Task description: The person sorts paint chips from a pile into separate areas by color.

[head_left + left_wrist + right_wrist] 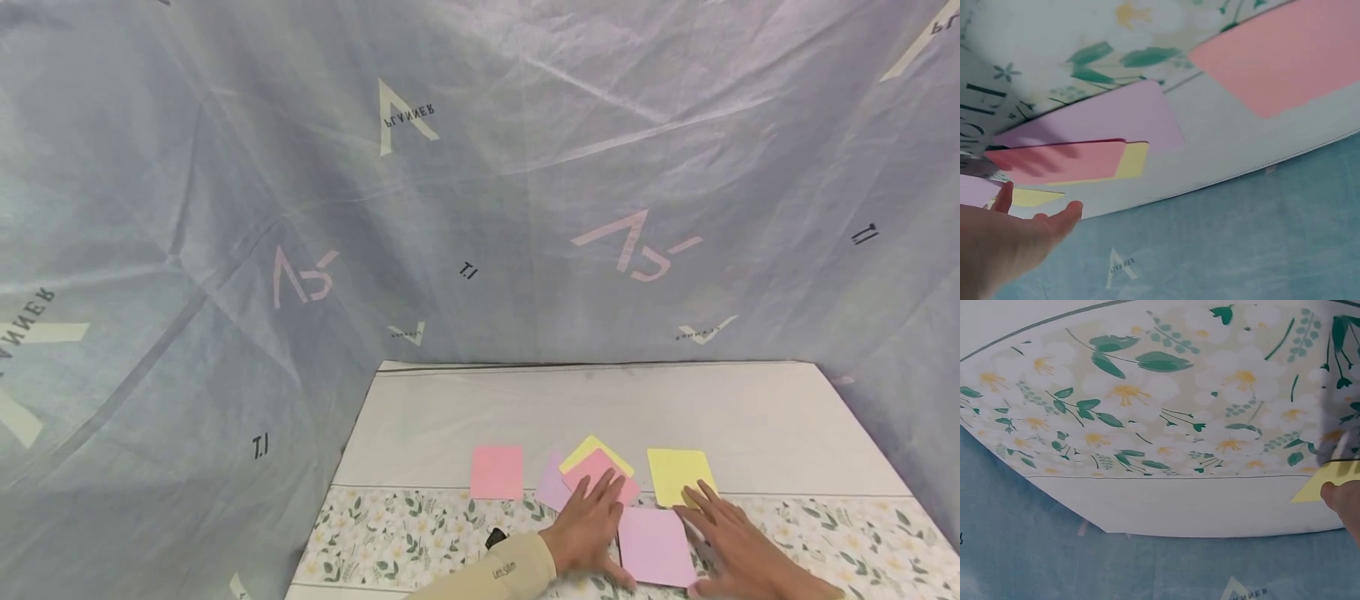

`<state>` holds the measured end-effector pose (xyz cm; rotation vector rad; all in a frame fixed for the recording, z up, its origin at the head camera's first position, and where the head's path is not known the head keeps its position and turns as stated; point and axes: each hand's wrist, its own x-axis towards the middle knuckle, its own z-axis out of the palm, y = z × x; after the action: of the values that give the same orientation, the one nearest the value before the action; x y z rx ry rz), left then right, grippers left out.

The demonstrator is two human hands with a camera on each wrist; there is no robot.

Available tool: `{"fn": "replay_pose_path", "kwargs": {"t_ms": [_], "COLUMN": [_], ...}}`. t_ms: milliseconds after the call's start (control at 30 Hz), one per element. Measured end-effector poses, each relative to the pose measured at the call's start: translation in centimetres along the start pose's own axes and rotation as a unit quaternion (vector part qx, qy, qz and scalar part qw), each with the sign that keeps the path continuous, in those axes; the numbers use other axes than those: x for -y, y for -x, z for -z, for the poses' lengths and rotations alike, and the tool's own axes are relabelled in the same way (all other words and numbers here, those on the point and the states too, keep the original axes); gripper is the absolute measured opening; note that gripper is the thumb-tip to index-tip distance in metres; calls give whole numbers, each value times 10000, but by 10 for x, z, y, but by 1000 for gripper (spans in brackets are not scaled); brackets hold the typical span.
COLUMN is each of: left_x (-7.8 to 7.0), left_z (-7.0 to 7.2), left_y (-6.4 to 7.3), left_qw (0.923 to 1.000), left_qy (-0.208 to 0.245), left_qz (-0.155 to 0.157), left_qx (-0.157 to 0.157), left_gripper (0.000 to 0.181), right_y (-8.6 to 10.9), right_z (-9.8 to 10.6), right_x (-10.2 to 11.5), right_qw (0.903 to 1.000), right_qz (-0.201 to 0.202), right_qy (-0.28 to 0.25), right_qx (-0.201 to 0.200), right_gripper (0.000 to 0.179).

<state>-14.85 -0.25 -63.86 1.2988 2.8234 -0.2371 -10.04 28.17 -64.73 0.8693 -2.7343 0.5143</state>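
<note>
A square lilac paper pad (pixel 656 547) lies between the two hands at the front of the table. Along its left side is my left hand (pixel 587 527), fingers spread, thumb by the pad's lower left corner. My right hand (pixel 726 537) is at the pad's right side, its thumb by the lower right corner and its fingertips over the front of a yellow paper square (pixel 678 473). Beyond the left fingers, a pink paper square (pixel 600 468) overlaps another yellow square (pixel 592 446) and a lilac square (pixel 551 483). Fingers of both hands look extended and loose.
A separate pink square (pixel 497 472) lies to the left of the overlapping papers. A small dark object (pixel 496 538) sits beside the left sleeve (pixel 510 567). The table (pixel 450 417) has a white back part and a floral front strip; grey-blue printed sheeting (pixel 510 183) surrounds it.
</note>
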Motion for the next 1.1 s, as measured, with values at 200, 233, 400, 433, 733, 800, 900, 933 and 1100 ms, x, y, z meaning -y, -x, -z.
{"fn": "replay_pose_path", "kwargs": {"t_ms": [200, 233, 400, 433, 733, 800, 900, 933, 1100], "left_x": [-9, -10, -14, -14, -19, -20, -21, -21, -21], "left_z": [-4, -4, -4, -5, -13, -12, -12, -11, -13], "left_y": [3, 3, 3, 3, 4, 4, 4, 3, 1], "left_qw": [9996, 9993, 9966, 9961, 9955, 9950, 9946, 9947, 9942], "left_qy": [-264, -355, -797, -851, -935, -996, -1034, -1028, -1076], "left_qz": [36, 26, -73, -90, -124, -95, -50, -32, 46], "left_qx": [-82, -95, -170, -191, -113, -65, -18, 13, 75], "left_gripper": [111, 111, 112, 113, 112, 110, 107, 107, 106], "right_y": [7, 8, 12, 12, 17, 16, 15, 15, 15], "right_z": [-3, -4, -6, -7, -15, -15, -15, -14, -17], "right_x": [-2, -2, -2, -3, -10, -10, -11, -12, -15], "right_qw": [9992, 9991, 9984, 9983, 9949, 9941, 9928, 9924, 9917], "right_qz": [322, 350, 418, 444, 716, 740, 854, 896, 926], "right_qy": [95, 100, 172, 197, 558, 632, 641, 631, 660], "right_qx": [-199, -227, -327, -336, -438, -474, -542, -555, -607], "right_gripper": [98, 97, 94, 94, 111, 111, 111, 112, 110]}}
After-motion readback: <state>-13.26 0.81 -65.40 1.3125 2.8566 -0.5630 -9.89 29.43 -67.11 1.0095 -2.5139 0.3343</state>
